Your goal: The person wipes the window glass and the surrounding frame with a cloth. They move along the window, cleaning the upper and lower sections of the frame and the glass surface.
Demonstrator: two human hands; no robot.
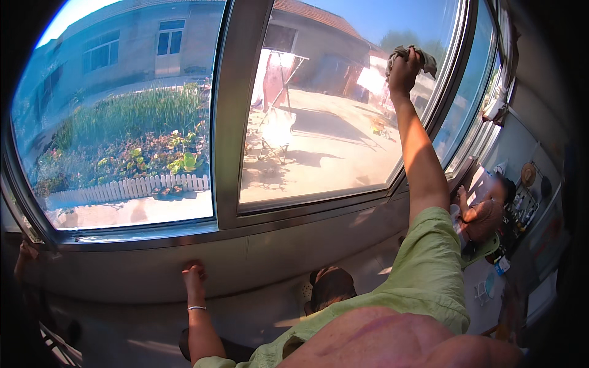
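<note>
My right hand point(403, 76) is raised high at the right side of a window pane point(322, 138). It grips a crumpled greyish cloth point(425, 62), which lies against or just before the glass. My left hand point(195, 272) hangs lower, with its fingers curled in front of the wall point(276, 248) below the window. I see nothing in it, and cannot tell whether it touches the wall. A band circles the left wrist. The metal window frame point(232, 115) divides this pane from a bluish left pane point(119, 138).
A person point(483, 211) sits at the right on a green chair point(485, 250), near a rack of utensils point(529, 204). Another person's hand point(28, 250) shows at the far left. Below me is a dark brown rounded thing point(332, 285), its kind unclear. Outside lies a sunlit yard.
</note>
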